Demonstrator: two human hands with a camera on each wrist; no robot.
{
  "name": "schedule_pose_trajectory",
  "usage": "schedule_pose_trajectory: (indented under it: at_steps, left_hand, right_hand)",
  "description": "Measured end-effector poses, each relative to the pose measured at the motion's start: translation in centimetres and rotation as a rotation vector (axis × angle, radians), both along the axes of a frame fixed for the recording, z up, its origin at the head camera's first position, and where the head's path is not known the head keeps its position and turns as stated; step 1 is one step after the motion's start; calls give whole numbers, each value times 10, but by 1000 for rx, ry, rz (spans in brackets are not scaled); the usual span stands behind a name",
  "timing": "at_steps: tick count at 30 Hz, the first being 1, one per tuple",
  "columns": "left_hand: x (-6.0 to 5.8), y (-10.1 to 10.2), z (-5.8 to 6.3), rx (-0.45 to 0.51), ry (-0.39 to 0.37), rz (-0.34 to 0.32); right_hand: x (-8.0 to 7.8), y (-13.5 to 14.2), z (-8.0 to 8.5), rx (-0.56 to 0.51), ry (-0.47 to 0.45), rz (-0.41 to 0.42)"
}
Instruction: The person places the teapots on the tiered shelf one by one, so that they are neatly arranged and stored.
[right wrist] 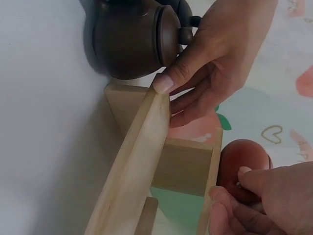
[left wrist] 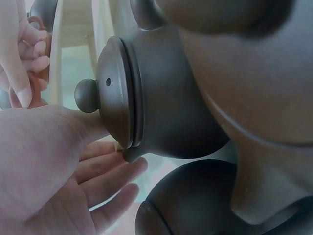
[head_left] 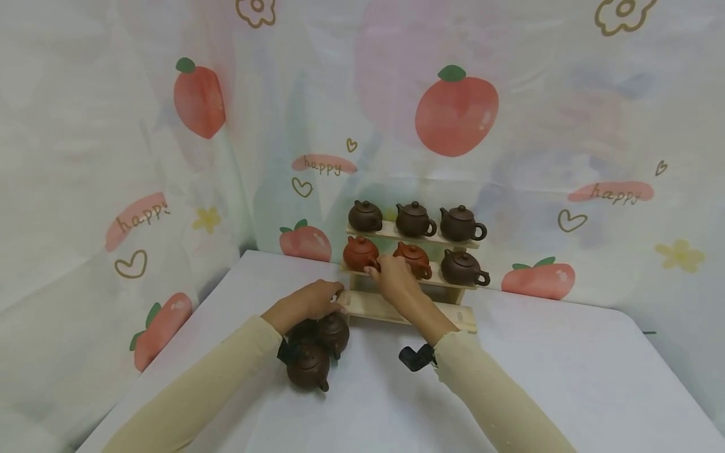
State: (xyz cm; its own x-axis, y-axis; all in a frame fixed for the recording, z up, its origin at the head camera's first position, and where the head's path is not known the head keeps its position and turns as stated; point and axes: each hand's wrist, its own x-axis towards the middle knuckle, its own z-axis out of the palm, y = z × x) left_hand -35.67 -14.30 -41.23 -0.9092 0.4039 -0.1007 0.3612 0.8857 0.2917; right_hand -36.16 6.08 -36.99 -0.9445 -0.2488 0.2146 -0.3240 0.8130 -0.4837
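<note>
A wooden tiered stand [head_left: 408,309] holds small teapots. My right hand [head_left: 394,280] is at the middle tier, its thumb and fingers pinching the handle side of the left red clay teapot [head_left: 359,253]; that handle is mostly hidden. A second red teapot [head_left: 413,259] stands just behind the fingers. My left hand [head_left: 317,299] grips the left end of the lowest board, thumb on its edge and fingers behind, as the right wrist view shows. Beneath the left wrist, dark brown teapots cluster on the table, one [head_left: 308,366] nearest me and another [head_left: 333,333] beside it.
Three dark brown teapots line the top tier, the middle one [head_left: 413,220] among them. Another dark teapot [head_left: 461,268] stands at the middle tier's right end. A white cloth covers the table [head_left: 555,371]. A fruit-printed curtain [head_left: 538,126] hangs close behind the stand.
</note>
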Motion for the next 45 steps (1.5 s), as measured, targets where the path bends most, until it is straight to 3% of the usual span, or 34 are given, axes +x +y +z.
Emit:
schedule_pose_trajectory:
  at_steps: [8,15,20,32,36,45]
  left_hand:
    - [1,0,1,-2,-1,12]
    - [4,1,2,12,1,10]
    - [4,1,3,6,-2,26]
    - [1,0,-2,5,18,13]
    - [1,-1,-3,-3,27,5]
    - [2,0,0,2,38,-2]
  right_hand:
    - [13,4,-5,24,8,-12]
    - [27,7,-18,64,21,54]
    - [37,4,-31,56,-45,101]
    - [72,-16,-55,44,-230,300]
    - [77,-22,-63,47,-212,343]
    - [77,-25,-67,63,-170,321]
